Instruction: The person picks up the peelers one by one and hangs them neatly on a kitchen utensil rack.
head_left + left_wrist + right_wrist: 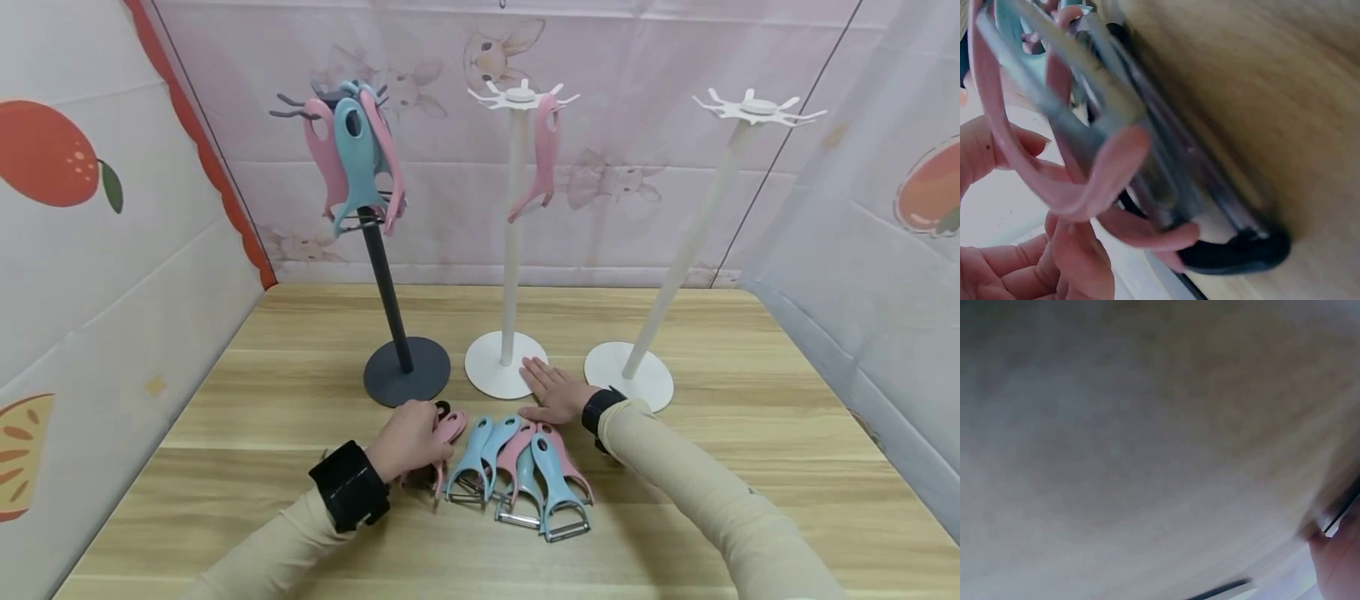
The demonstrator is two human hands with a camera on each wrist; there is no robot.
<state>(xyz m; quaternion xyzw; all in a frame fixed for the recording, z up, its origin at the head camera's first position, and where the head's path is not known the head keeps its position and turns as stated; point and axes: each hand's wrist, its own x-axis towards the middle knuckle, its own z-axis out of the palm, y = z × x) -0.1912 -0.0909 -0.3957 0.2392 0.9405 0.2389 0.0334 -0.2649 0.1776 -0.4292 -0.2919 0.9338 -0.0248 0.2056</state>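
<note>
My left hand (411, 439) grips a pink peeler (447, 433) at the left end of a row of peelers on the wooden table (262, 392). In the left wrist view the pink peeler (1085, 169) fills the frame, its metal blade close to the lens and my fingers (1054, 262) curled under it. Several blue and pink peelers (525, 475) lie side by side in front of me. My right hand (553, 392) rests flat on the table, fingers straight, touching the base of the middle white stand (498, 367).
Three hook stands are at the back: a dark one (405, 371) with several pink and blue peelers hung on it, the middle white one holding one pink peeler (542, 162), and an empty white one (628, 375) at right. Cloth walls enclose the table.
</note>
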